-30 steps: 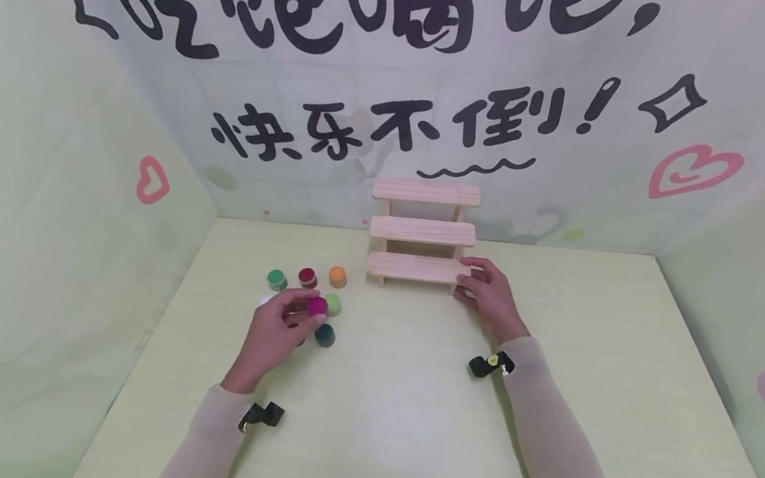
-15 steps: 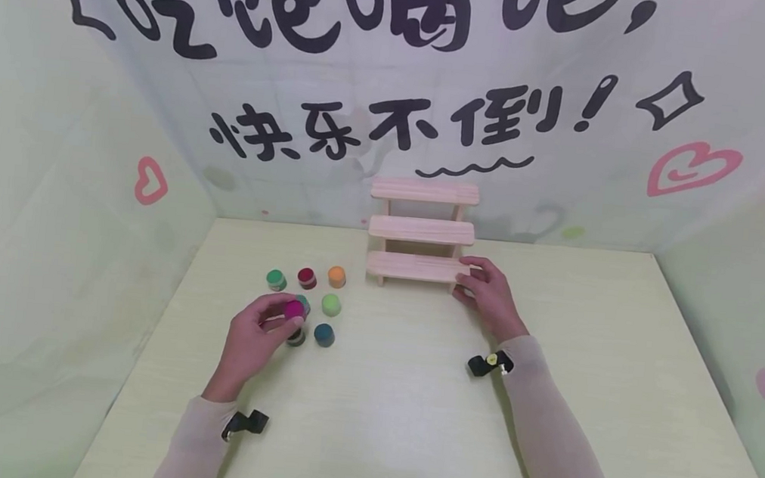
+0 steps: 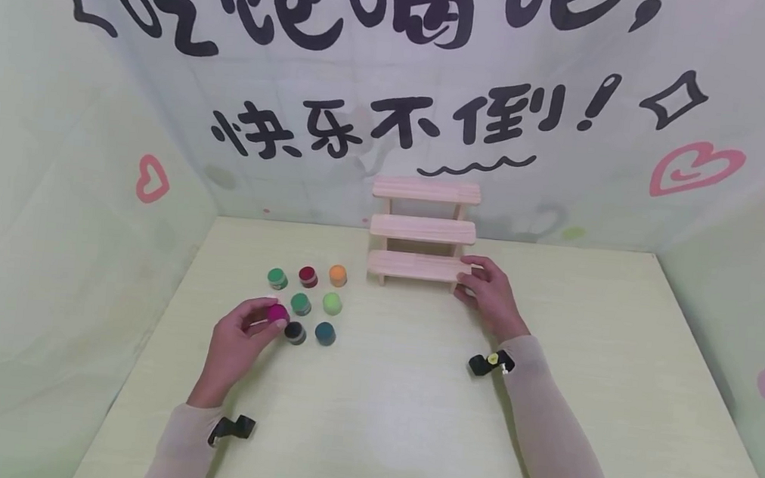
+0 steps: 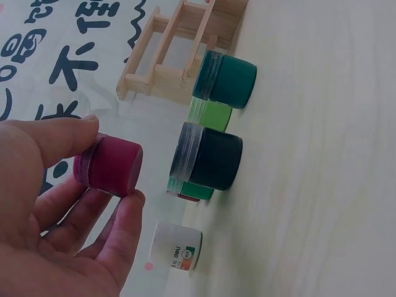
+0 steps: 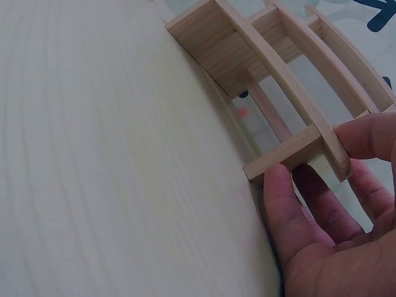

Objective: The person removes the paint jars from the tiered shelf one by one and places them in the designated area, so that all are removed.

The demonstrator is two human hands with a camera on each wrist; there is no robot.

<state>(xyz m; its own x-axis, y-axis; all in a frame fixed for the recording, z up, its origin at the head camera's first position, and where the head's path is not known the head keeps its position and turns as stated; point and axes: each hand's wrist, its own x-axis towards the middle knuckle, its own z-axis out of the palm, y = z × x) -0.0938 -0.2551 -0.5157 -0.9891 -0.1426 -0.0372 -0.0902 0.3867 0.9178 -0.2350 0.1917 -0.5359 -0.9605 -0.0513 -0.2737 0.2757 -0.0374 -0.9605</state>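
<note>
My left hand pinches a magenta paint jar between thumb and fingers, at the left side of the jar group. Right beside it in the head view stands a black paint jar, with a green jar behind that. A white jar shows below the fingers in the left wrist view; my hand mostly hides it in the head view. My right hand grips the right end of the lowest step of a three-tier wooden rack, fingers around the step's end and the leg.
More paint jars stand in loose rows: green, dark red, orange, light green and dark teal. Behind the pale table hangs a printed cloth, close behind the rack.
My left hand has carried the magenta jar leftward and slightly toward me, uncovering the green and black jars. My right hand has stayed on the rack.
</note>
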